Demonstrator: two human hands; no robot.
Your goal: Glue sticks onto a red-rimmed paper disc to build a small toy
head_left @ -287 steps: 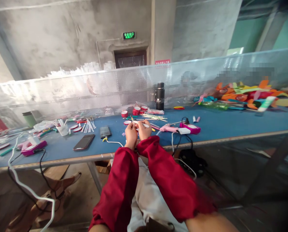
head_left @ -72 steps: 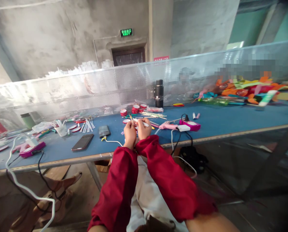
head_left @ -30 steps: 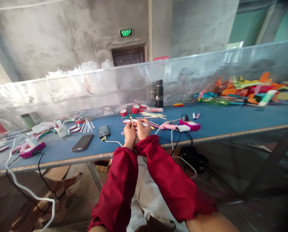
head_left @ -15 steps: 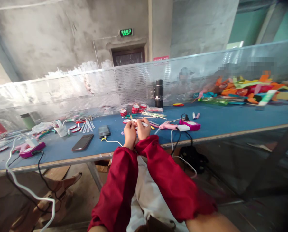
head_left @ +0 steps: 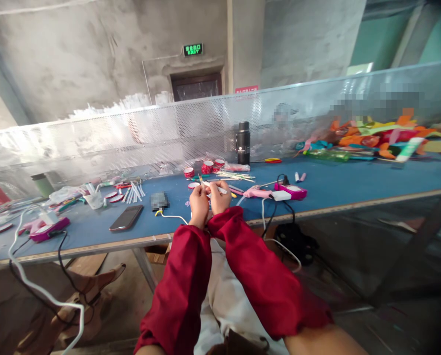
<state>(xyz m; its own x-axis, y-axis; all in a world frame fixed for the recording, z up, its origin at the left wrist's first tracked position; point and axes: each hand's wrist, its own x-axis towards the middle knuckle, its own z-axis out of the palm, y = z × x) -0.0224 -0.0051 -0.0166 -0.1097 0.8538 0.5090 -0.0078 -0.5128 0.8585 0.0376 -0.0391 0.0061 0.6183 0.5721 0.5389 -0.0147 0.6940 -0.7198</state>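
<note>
Hands [head_left: 198, 203] curled round stick [head_left: 200, 179], pen [head_left: 222, 191]

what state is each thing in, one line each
left hand, closed around thin stick
right hand, closed around white pen
black flask, upright, lid on
smartphone, lying flat, dark face up
exit sign, lit
white cup, upright, holding slender items
right-side pink glue gun, lying flat
right-side purple power strip, black plug inserted

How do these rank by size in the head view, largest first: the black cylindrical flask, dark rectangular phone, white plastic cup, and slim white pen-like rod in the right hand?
Flask and phone: too alike to rank
Cup
Pen-like rod, partly covered
</note>
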